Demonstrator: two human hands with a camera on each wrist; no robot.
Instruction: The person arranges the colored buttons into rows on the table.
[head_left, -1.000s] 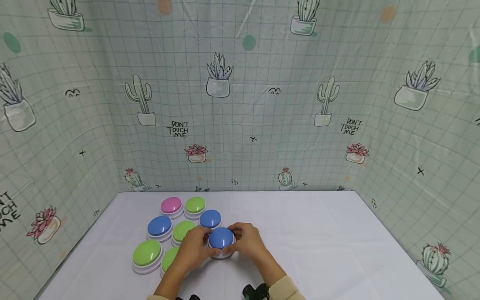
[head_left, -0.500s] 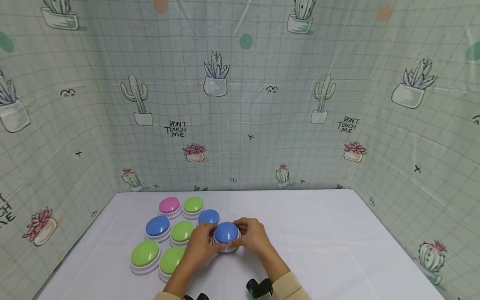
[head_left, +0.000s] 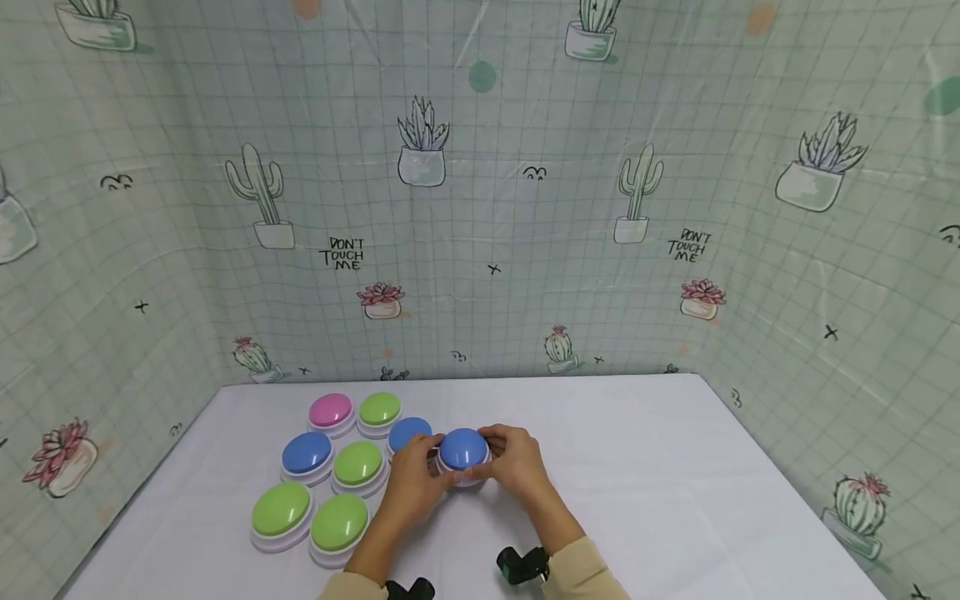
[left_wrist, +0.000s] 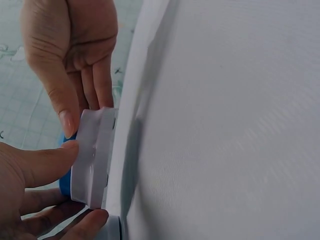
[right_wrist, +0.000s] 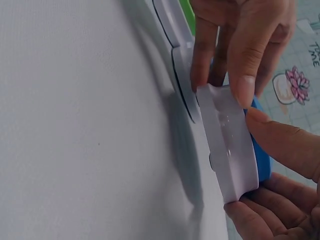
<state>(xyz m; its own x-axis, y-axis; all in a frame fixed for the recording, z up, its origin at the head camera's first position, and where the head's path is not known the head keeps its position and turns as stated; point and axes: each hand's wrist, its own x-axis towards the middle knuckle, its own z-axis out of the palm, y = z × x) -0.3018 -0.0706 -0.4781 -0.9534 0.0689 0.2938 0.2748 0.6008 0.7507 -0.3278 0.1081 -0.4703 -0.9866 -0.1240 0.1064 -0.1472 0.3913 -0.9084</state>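
Observation:
Both hands hold one blue push button (head_left: 462, 448) with a white round base (right_wrist: 227, 145). My left hand (head_left: 412, 477) grips its left side, thumb at the near edge and fingers round the side. From the right, my right hand (head_left: 517, 462) grips it the same way, and the two thumbs come close together at the front. In the right wrist view the base looks slightly off the white cloth, with a shadow beside it. Just behind my left hand sits another blue button (head_left: 409, 432), partly covered by the fingers.
Left of the hands stand more buttons: a pink one (head_left: 331, 410), a blue one (head_left: 306, 452) and several green ones, among them a large green button (head_left: 340, 522) near the left forearm. A white cloth (head_left: 675, 500) covers the table. Patterned fabric (head_left: 495, 208) hangs behind and at both sides.
Both hands have carried the blue button to the right and away from me, past the group at the left. The head view has shifted a little.

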